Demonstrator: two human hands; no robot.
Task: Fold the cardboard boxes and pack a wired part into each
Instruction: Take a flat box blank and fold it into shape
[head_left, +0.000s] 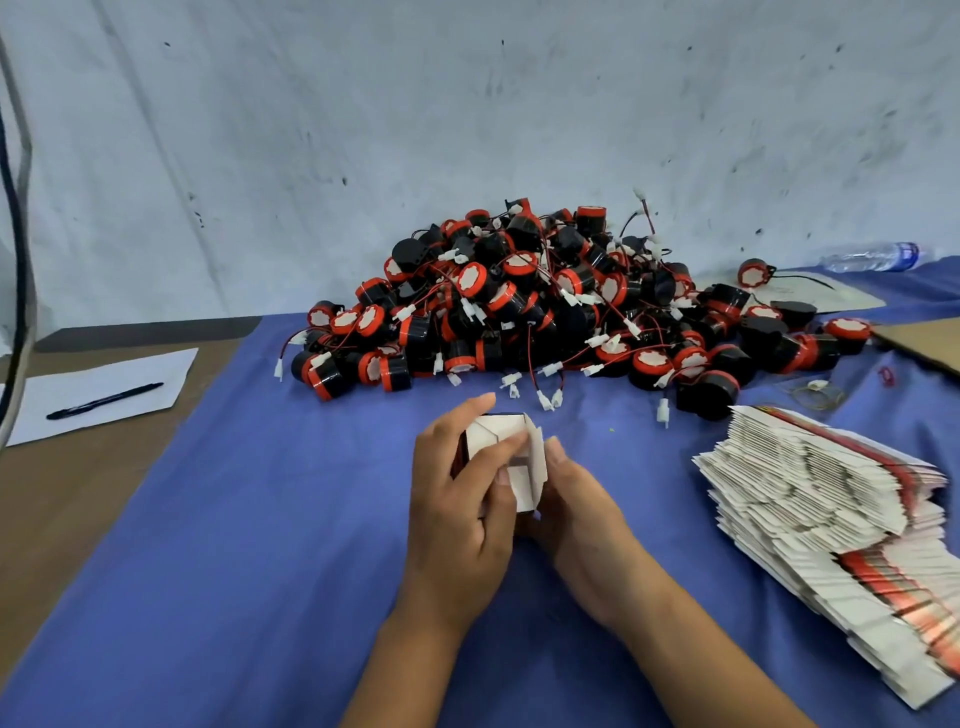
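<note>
A small white cardboard box (511, 457) is held over the blue cloth between both hands, its end flaps partly folded. My left hand (462, 499) wraps around its left side, with the thumb pressing a flap on top. My right hand (576, 509) grips the box from the right and below, thumb against a standing flap. A big heap of black-and-red wired parts (545, 306) with white connectors lies just beyond. A stack of flat unfolded boxes (831, 525) lies fanned out at the right.
Blue cloth (260, 519) covers the table. A white sheet (98, 395) with a black pen (104, 401) lies at the left on brown tabletop. A water bottle (872, 256) lies at the far right by the wall. Brown cardboard (924, 343) sits at the right edge.
</note>
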